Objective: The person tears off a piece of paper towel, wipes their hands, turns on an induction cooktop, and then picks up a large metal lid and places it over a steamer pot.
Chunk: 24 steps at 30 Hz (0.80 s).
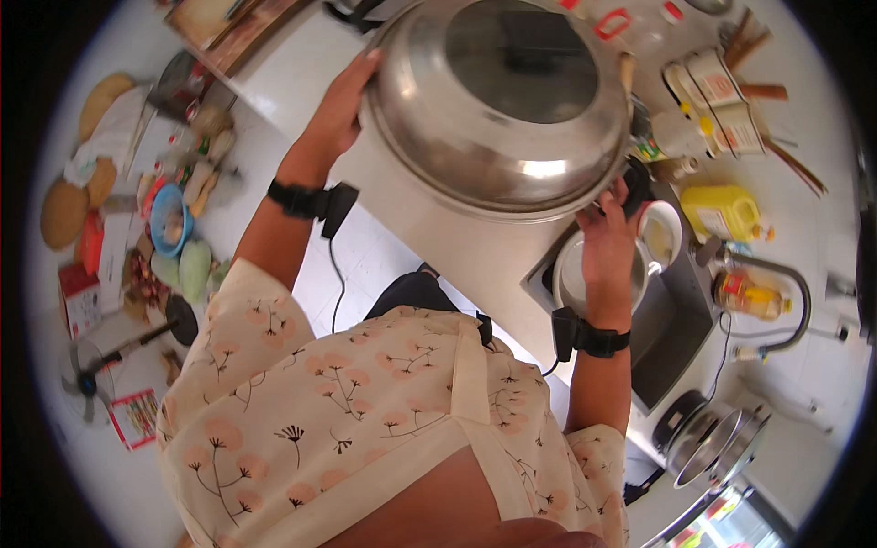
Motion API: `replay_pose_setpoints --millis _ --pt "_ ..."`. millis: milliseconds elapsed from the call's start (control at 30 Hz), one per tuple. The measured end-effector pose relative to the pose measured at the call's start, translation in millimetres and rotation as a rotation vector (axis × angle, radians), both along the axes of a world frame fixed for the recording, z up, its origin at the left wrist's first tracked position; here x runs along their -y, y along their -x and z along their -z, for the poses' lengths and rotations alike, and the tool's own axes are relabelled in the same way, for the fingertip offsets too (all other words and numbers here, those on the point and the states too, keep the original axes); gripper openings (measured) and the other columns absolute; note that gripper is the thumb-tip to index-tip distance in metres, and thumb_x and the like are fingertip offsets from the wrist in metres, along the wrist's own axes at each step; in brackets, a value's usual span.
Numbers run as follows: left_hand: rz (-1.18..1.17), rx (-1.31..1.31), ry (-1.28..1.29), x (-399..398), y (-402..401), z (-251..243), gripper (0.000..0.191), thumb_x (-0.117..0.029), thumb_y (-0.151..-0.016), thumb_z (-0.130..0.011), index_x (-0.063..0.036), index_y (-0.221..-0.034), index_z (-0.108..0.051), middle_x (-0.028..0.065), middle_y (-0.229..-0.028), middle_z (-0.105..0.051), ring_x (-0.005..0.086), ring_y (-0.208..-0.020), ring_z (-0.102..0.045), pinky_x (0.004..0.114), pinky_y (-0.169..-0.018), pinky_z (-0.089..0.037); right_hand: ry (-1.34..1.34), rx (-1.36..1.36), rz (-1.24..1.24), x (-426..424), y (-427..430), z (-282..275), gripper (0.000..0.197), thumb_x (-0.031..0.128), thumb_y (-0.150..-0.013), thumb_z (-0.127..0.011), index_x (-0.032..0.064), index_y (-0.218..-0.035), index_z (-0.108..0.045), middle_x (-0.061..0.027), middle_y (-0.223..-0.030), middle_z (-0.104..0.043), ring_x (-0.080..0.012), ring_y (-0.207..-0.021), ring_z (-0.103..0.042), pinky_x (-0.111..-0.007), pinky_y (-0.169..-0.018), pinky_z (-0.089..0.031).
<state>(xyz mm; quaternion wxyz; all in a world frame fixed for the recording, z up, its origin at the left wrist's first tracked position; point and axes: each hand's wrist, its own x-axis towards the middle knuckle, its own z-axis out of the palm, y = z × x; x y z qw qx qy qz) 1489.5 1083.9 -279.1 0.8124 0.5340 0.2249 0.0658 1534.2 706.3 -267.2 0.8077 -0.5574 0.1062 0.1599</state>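
Observation:
A large round steel pan lid [438,144] with a dark glass window [521,96] fills the top middle of the view, seated on a wide metal vessel whose rim shows beneath it. My left hand [341,103] grips its left edge, with the thumb side against the metal. On the lower right side, my right hand [608,236] has its fingers at the rim, beside a black part [637,181] that may be a handle. The vessel is over the pale countertop [466,253]; whether it rests there cannot be seen. Below my right hand is a whitish pot [570,277] at the sink's edge.
The grey sink [675,335] lies right, with a white bowl [668,219] and a curved faucet [798,274]. Behind stand a yellow jug [716,209], an oil bottle [750,298] and utensil holders [736,130]. A blue basin [161,212] and a fan [88,383] are at left.

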Motion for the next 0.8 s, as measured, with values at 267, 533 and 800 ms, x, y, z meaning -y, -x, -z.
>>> replay_pose_setpoints --millis 267,533,800 --pt "-0.010 0.033 -0.007 0 39 -6 0.053 -0.037 -0.106 -0.048 -0.0040 -0.147 -0.045 0.0081 -0.143 -0.054 0.0196 -0.130 -0.052 0.034 -0.111 -0.040 0.039 0.009 -0.065 15 33 -25 0.053 0.019 -0.096 -0.060 0.0018 -0.144 -0.049 -0.0054 -0.133 -0.059 -0.0169 -0.118 -0.055 -0.035 -0.103 -0.043" --pt "-0.126 -0.144 0.077 25 111 -46 0.049 -0.035 -0.106 -0.045 -0.0028 -0.143 -0.048 0.0112 -0.143 -0.055 0.0251 -0.130 -0.053 0.041 -0.111 -0.043 -0.160 0.007 -0.034 92 104 -75 0.052 0.009 -0.093 -0.063 -0.0025 -0.142 -0.050 0.0001 -0.101 -0.064 -0.0087 -0.097 -0.057 -0.026 -0.093 -0.043" --pt "0.146 -0.035 -0.007 167 166 -91 0.044 -0.032 -0.105 -0.046 -0.0023 -0.136 -0.053 0.0132 -0.137 -0.059 0.0270 -0.123 -0.058 0.042 -0.105 -0.048 -0.165 0.146 0.224 244 241 -125 0.046 0.009 -0.093 -0.064 -0.0019 -0.137 -0.055 -0.0034 -0.108 -0.066 -0.0107 -0.099 -0.061 -0.027 -0.093 -0.047"
